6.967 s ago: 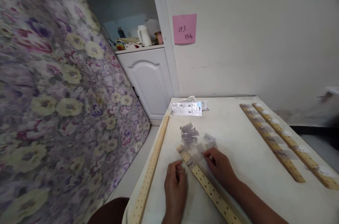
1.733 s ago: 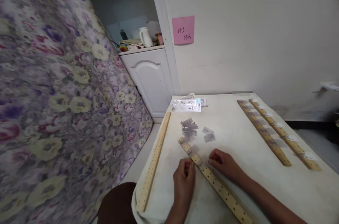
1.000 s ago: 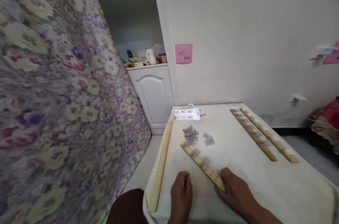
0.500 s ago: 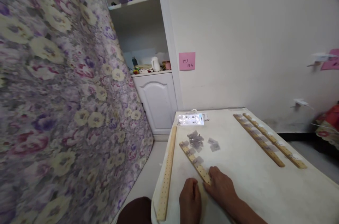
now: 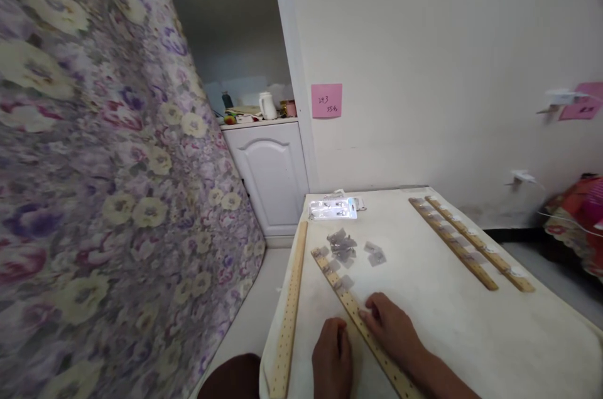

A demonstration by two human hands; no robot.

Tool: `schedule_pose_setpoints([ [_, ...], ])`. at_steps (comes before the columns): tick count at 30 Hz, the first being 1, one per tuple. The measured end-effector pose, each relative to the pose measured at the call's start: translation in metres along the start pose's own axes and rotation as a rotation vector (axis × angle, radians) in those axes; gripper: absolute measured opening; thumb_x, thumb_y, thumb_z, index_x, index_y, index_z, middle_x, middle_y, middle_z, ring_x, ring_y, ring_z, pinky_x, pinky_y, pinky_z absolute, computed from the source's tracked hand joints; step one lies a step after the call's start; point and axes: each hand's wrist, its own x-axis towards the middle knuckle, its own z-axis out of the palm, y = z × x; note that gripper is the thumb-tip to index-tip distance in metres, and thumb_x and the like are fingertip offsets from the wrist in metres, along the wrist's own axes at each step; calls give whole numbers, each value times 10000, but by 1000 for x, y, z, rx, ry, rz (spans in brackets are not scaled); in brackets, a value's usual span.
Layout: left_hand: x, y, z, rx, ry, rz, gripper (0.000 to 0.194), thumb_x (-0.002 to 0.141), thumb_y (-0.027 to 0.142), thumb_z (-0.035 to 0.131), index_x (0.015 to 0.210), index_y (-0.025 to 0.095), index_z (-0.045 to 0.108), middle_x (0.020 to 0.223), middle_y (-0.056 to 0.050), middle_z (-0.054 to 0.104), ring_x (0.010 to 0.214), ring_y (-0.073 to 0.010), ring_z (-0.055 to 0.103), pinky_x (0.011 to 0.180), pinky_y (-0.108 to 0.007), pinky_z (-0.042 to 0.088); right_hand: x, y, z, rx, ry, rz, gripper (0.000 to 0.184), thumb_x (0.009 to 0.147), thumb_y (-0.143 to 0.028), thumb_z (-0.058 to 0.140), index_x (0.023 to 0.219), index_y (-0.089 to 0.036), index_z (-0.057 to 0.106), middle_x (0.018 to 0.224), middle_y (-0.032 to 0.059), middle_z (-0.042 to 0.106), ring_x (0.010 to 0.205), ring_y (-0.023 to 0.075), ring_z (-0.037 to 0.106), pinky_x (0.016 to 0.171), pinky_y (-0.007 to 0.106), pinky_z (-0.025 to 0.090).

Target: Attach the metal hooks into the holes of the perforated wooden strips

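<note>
This looks like a room in a home. A floral curtain point(image 5: 117, 185) hangs down one side, next to a built-in cupboard point(image 5: 273, 179) with a white panelled door. On its shelf point(image 5: 259, 122) stand a white jug point(image 5: 267, 106), a dark bottle point(image 5: 227, 100) and small odds and ends. Pink notes with handwriting, one point(image 5: 326, 101) near the cupboard, are stuck to a plain, scuffed wall point(image 5: 424, 72), where white plugs point(image 5: 522, 177) sit. A cloth covers the surface point(image 5: 400, 323).

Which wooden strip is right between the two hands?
The middle strip, running between the left hand and right hand; the other strips lie farther out to the sides.
</note>
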Motion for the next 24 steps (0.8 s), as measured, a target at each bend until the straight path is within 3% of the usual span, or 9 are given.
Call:
schedule_pose_setpoints([
  [4, 2, 4, -1, 21, 1, -11, 197, 859, 334, 426, 831, 206, 573, 770, -35, 632, 741, -193, 590, 694, -279, 442, 34, 38, -20, 100, 136, -9, 186, 847, -314, 411, 764, -200, 532, 722, 11, 585, 681, 173, 560, 644, 269, 407],
  [7, 5, -2, 2, 25, -17, -18, 221, 867, 363, 424, 840, 205, 575, 778, -40, 633, 748, -192, 591, 700, -276, 447, 66, 63, -31, 124, 245, 77, 198, 827, -320, 424, 847, -185, 567, 765, 21, 593, 703, 179, 564, 679, 282, 418],
  [10, 7, -12, 8, 23, -29, -10, 250, 865, 403, 426, 832, 208, 579, 752, -37, 625, 724, -187, 587, 670, -261, 448, 93, 75, -33, 122, 274, 118, 238, 799, -334, 457, 920, -175, 587, 788, 26, 597, 741, 187, 571, 695, 284, 415],
  [12, 8, -19, 12, 32, 6, 1, 267, 857, 423, 432, 811, 208, 585, 734, -37, 615, 702, -183, 581, 641, -249, 442, 104, 78, -31, 123, 280, 141, 217, 780, -336, 478, 869, -179, 599, 762, 20, 594, 723, 183, 566, 668, 274, 403],
  [17, 8, -17, 16, 53, 35, 5, 293, 860, 432, 414, 782, 203, 579, 698, -26, 591, 659, -166, 566, 617, -235, 432, 110, 82, -26, 165, 259, 167, 144, 733, -323, 526, 675, -194, 555, 667, -9, 574, 625, 157, 530, 576, 243, 353],
  [21, 7, -5, 10, 35, 13, -23, 299, 866, 429, 412, 808, 194, 588, 726, -34, 609, 686, -166, 570, 627, -231, 435, 101, 84, -33, 249, 224, 130, 148, 762, -323, 508, 690, -197, 538, 631, -22, 540, 599, 146, 512, 555, 233, 372],
  [24, 5, 6, 6, -8, 2, -27, 310, 863, 438, 430, 805, 191, 609, 721, -30, 609, 679, -162, 562, 627, -230, 434, 90, 76, -39, 309, 299, 19, 111, 787, -290, 504, 735, -194, 520, 679, -13, 509, 580, 134, 474, 557, 240, 386],
])
